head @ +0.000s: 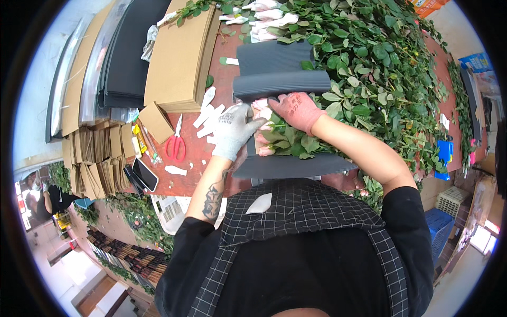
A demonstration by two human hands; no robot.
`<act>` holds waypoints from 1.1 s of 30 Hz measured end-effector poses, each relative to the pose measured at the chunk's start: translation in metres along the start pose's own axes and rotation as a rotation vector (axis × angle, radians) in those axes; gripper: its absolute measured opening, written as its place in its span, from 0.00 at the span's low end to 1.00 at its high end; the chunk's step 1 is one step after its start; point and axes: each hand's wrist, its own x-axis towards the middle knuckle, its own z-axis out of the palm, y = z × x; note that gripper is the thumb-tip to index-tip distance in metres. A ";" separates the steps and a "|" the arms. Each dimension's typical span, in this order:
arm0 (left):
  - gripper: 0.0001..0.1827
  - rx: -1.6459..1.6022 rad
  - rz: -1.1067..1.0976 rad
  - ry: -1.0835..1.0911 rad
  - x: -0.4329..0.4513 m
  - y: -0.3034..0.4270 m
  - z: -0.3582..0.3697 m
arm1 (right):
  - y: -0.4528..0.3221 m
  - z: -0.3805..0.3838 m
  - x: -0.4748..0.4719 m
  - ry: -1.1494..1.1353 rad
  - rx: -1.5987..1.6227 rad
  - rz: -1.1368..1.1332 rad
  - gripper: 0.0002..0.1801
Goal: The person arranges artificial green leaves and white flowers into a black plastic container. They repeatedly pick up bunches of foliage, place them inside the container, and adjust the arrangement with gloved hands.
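Observation:
Several pink roses (266,150) lie with their heads to the left and their green leaves (295,138) to the right. They rest between a dark corrugated sheet (281,84), its near edge curled over, and a dark flap (293,165) close to my apron. My left hand (233,128), in a grey-white glove, is at the left side of the rose heads, thumb reaching over them. From the right, my right hand (299,111), in a pink glove with printed writing, touches the upper blooms. Its fingertips are partly hidden, and I cannot tell whether either hand grips a stem.
A large pile of leafy stems (372,59) covers the table's right side. Stacked cardboard sheets (178,55) stand at upper left. Red-handled scissors (175,146), a phone (145,174) and white paper sleeves (208,107) lie left. White-sleeved roses (273,20) lie at the back.

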 end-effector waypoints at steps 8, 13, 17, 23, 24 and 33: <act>0.27 0.050 -0.082 -0.114 0.013 -0.007 -0.004 | 0.001 0.005 0.003 0.012 0.020 -0.014 0.13; 0.28 0.042 -0.076 -0.077 0.004 -0.014 -0.003 | -0.011 -0.031 -0.012 -0.015 0.106 -0.015 0.13; 0.32 -0.184 -0.039 -0.182 -0.001 -0.026 -0.002 | -0.017 -0.042 -0.017 -0.175 0.135 0.066 0.11; 0.36 -0.003 0.202 -0.096 -0.025 -0.049 0.007 | -0.017 -0.024 -0.013 -0.194 0.163 0.052 0.15; 0.37 -0.019 0.193 -0.110 -0.023 -0.048 0.006 | -0.017 -0.024 -0.012 -0.180 0.162 0.046 0.15; 0.39 -0.134 -0.002 -0.359 -0.012 -0.046 -0.002 | -0.019 -0.019 -0.016 -0.209 0.201 0.011 0.13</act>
